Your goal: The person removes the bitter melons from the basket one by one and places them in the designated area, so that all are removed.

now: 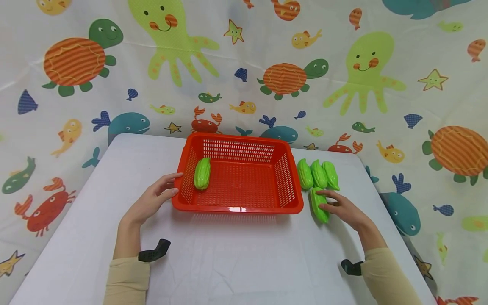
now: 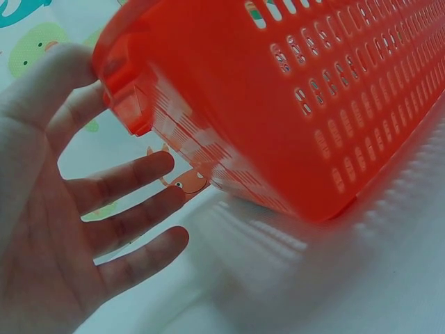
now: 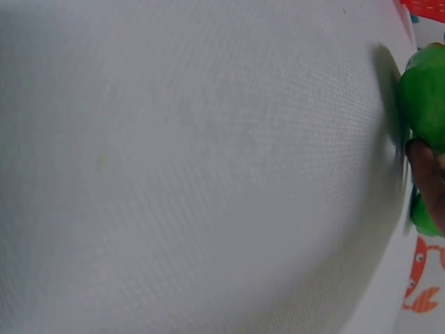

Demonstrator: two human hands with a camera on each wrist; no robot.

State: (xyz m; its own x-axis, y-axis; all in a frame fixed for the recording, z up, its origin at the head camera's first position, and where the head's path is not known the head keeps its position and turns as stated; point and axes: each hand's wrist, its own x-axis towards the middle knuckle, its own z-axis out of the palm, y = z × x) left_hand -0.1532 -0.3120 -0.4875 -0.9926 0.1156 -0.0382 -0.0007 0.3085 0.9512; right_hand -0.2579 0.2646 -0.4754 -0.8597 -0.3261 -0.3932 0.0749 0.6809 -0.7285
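A red plastic basket (image 1: 236,209) with slotted walls stands at the middle back of the table. One light-green ridged bitter melon (image 1: 202,173) lies inside, by its left wall. At the basket's left rim is my left hand (image 1: 152,199), thumb and index fingertips touching the rim, the other fingers spread loosely below it in the left wrist view. To the right of the basket, my right hand (image 1: 345,209) holds another bitter melon (image 1: 318,206) between thumb and fingers. Only a finger and part of that melon (image 3: 425,97) show at the right wrist view's edge.
Right behind the held one, three more bitter melons (image 1: 319,174) lie in a row beside the basket's right wall. A white cloth covers the table (image 1: 236,262). Behind the table hangs a curtain (image 1: 244,51) printed with sea animals.
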